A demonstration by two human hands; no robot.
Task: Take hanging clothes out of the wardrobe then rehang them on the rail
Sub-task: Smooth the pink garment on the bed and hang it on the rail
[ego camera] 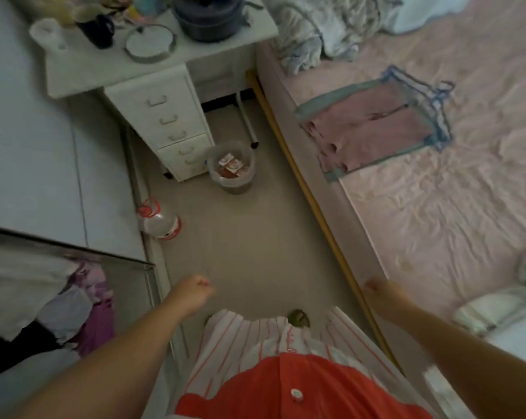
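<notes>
Two empty hands, left hand (195, 290) and right hand (382, 293), well short of pink garment (367, 128).

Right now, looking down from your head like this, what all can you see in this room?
Pink garment on a blue hanger: one, pink with blue-grey edging, flat on the bed.
Bed with pink sheet: one, right side.
Crumpled pale bedding: one heap, head of bed.
White drawer unit: one, under the white desk.
Dark round pot: one, on desk.
Dark mug: one, on desk.
Round white lid: one, on desk.
Clear lined waste bin: one, on floor beside drawers.
Clear plastic bottle with red cap: one, on floor by wardrobe.
Clothes in wardrobe: several, white, purple, black, lower left.
Left hand: empty, closed.
Right hand: blurred, empty.
</notes>
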